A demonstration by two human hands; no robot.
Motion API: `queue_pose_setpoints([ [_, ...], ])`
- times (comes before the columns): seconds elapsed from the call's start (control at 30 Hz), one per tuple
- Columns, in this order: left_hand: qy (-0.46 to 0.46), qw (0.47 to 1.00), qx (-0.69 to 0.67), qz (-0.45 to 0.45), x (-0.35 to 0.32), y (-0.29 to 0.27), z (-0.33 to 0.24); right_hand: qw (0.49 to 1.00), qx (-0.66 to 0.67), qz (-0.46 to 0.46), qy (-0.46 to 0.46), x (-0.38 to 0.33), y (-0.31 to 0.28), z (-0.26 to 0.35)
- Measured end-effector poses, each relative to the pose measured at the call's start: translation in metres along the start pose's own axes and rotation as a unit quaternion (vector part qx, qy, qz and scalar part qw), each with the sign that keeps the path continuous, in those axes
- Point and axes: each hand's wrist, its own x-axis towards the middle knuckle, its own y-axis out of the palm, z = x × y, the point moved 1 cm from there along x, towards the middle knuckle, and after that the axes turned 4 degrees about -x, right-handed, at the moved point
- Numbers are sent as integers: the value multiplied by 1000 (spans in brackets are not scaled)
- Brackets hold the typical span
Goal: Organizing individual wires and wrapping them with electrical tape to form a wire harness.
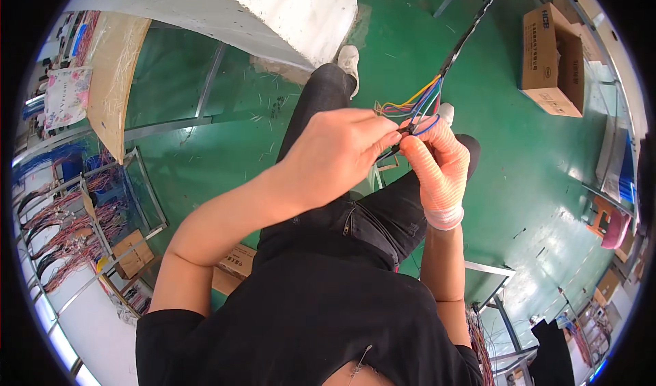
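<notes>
Above my lap, a wire harness (pixel 467 41) with a long black sheath runs down from the upper right. Below the sheath it fans out into loose coloured wires (pixel 425 98), among them yellow, blue, green and red. My bare left hand (pixel 335 155) pinches a small black part (pixel 408 130) at the lower end of these wires. Opposite it, my right hand (pixel 441 169), in an orange ribbed glove, grips the same spot with thumb and fingers. A blue wire loops over the gloved fingers. The fingertips hide most of the black part, so its kind cannot be made out.
An open cardboard box (pixel 540 58) stands on the green floor (pixel 492 154) at the right. A white pillar (pixel 294 14) rises ahead. At left are a wooden board (pixel 109 78) and metal racks with bundles of red wires (pixel 96 225). An orange stool (pixel 599 216) stands far right.
</notes>
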Motion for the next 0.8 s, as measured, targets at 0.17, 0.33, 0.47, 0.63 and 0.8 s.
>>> queue_pose_setpoints([
  [0.17, -59, 997, -40, -34, -8, 10, -1, 997, -2, -33, -63, 3, 9, -2],
  [0.33, -103, 986, -124, -36, -7, 6, 5, 996, 58, -23, 66, 8, 15, 9],
  [0.47, -243, 920, -295, 89, 0, -3, 6, 989, 104, 78, 72, 17, -1, -3],
  [0.63, -335, 814, -447, 157, 4, -9, 6, 979, 174, 90, 60, 18, -5, -12],
  [0.8, -358, 782, -492, 135, 3, -13, 0, 981, 154, 90, 73, 20, -6, -10],
])
